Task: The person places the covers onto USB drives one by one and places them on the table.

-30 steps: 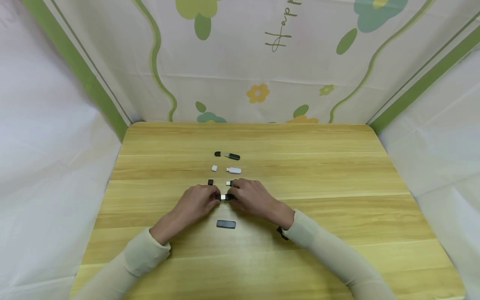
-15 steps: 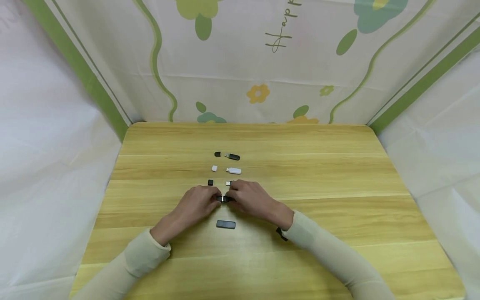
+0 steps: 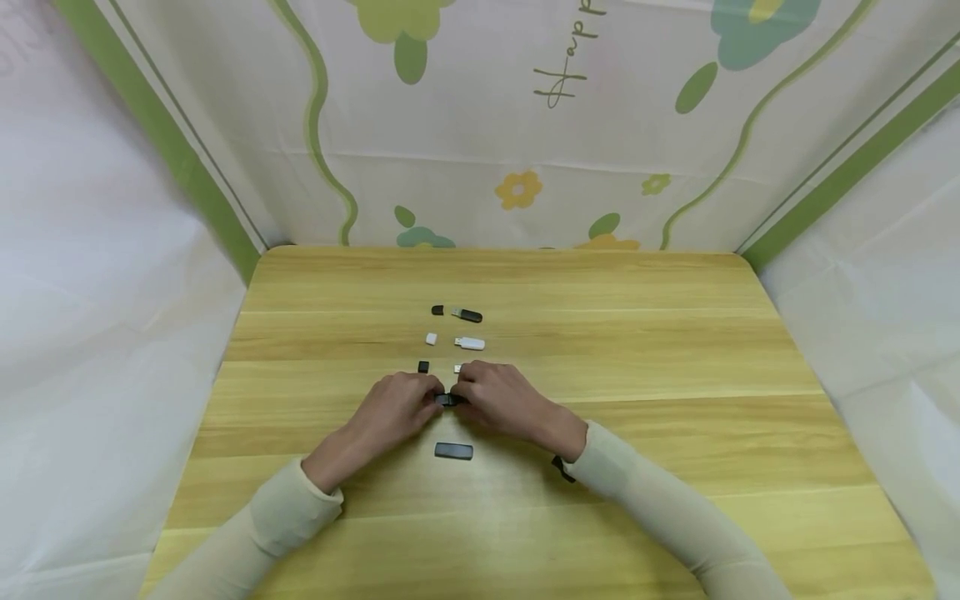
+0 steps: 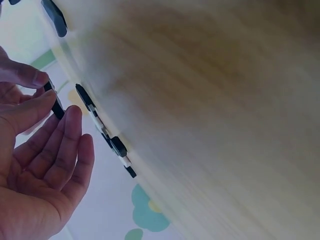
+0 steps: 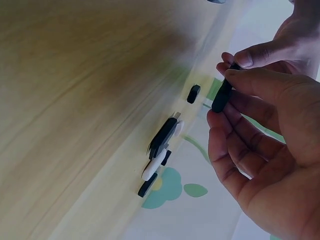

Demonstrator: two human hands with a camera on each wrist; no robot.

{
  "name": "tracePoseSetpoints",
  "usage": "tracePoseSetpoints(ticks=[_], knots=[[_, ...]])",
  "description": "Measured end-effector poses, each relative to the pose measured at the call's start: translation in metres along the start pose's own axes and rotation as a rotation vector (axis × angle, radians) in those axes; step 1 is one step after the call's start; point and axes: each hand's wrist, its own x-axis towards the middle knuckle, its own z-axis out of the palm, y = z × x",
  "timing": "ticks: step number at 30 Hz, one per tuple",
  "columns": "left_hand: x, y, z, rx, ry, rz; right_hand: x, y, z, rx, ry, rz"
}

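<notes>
Both hands meet over the middle of the table around a black USB stick (image 3: 447, 400). My left hand (image 3: 397, 404) pinches its cap end between thumb and fingers. My right hand (image 3: 510, 400) pinches the body end, with the other fingers spread beneath in the right wrist view. Cap and body sit end to end, and no metal plug shows between them. In the right wrist view the black stick (image 5: 222, 97) hangs clear of the table. Just beyond the hands lie a small black cap (image 3: 423, 367) and a metal USB plug (image 3: 457, 368), its body hidden by my right hand.
Farther back lie a white USB stick (image 3: 470, 343) with its white cap (image 3: 431, 339), and a black USB stick (image 3: 468, 316) with its black cap (image 3: 438, 310). Nearer the person rests a dark grey capped stick (image 3: 453, 451). A printed curtain (image 3: 450, 125) hangs behind the wooden table (image 3: 637, 333).
The hands have drawn slightly together. A second ago the silver plug showed between cap and body; it narrowed to a sliver and is now covered by the cap.
</notes>
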Motion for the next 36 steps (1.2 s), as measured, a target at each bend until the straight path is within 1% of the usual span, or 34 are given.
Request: tracePoseSetpoints(ticks=[4, 11, 16, 20, 23, 29, 36], knots=[[-0.0002, 0.0001, -0.0003, 0.009, 0.000, 0.005, 0.0005, 0.0003, 0.0012, 0.012, 0.004, -0.003], [-0.0011, 0.0004, -0.0005, 0.013, 0.028, 0.055, 0.0021, -0.0006, -0.0002, 0.041, 0.004, -0.023], [-0.0016, 0.0004, -0.0022, 0.008, 0.021, 0.074, 0.0027, -0.0010, -0.0012, 0.057, 0.003, -0.033], [-0.0024, 0.0008, -0.0031, 0.004, 0.018, 0.077, 0.0028, -0.0016, -0.0028, 0.067, 0.008, -0.050], [-0.0034, 0.0022, -0.0034, -0.006, 0.023, 0.075, 0.0027, -0.0020, -0.0035, 0.066, 0.009, -0.065], [-0.0054, 0.0031, -0.0030, -0.026, 0.030, 0.097, 0.0032, -0.0016, -0.0029, 0.044, 0.002, -0.092], [-0.0065, 0.0021, -0.0009, -0.026, 0.029, 0.104, 0.0029, -0.0013, -0.0006, 0.027, 0.007, -0.103]])
